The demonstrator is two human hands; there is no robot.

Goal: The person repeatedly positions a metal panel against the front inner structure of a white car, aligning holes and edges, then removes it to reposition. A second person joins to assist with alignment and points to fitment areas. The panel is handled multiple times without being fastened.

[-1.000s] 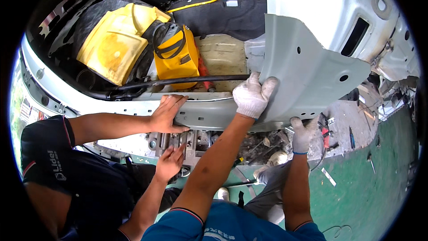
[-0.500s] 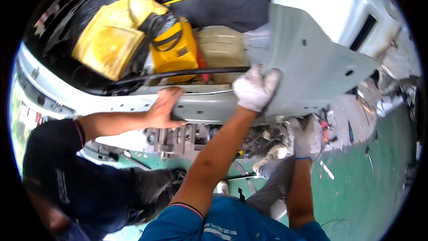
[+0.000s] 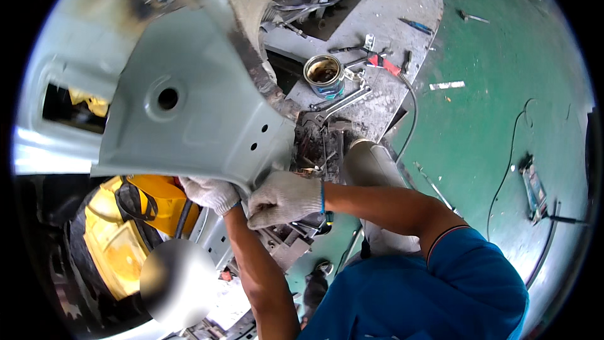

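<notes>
A pale grey-green sheet-metal panel (image 3: 195,113) with a large round hole and two smaller holes fills the upper left. At its lower edge, my gloved left hand (image 3: 212,194) is closed, its fingertips partly hidden behind the metal. Close beside it, my gloved right hand (image 3: 284,200) curls its fingers at the panel's lower right corner. White knit gloves cover both hands. Below the left hand runs the perforated car body sill (image 3: 215,239), which the panel partly overlaps.
Yellow and black bags (image 3: 119,239) lie inside the car body at the left. An open tin (image 3: 324,75), wrenches (image 3: 343,104) and a red-handled tool (image 3: 384,63) rest on the grey platform (image 3: 415,12). A cable (image 3: 503,176) crosses the green floor. A person is at lower left.
The view has swung to the right. My left hand has shifted along the panel's edge, and my right hand has come up from the platform to join it at the panel's corner.
</notes>
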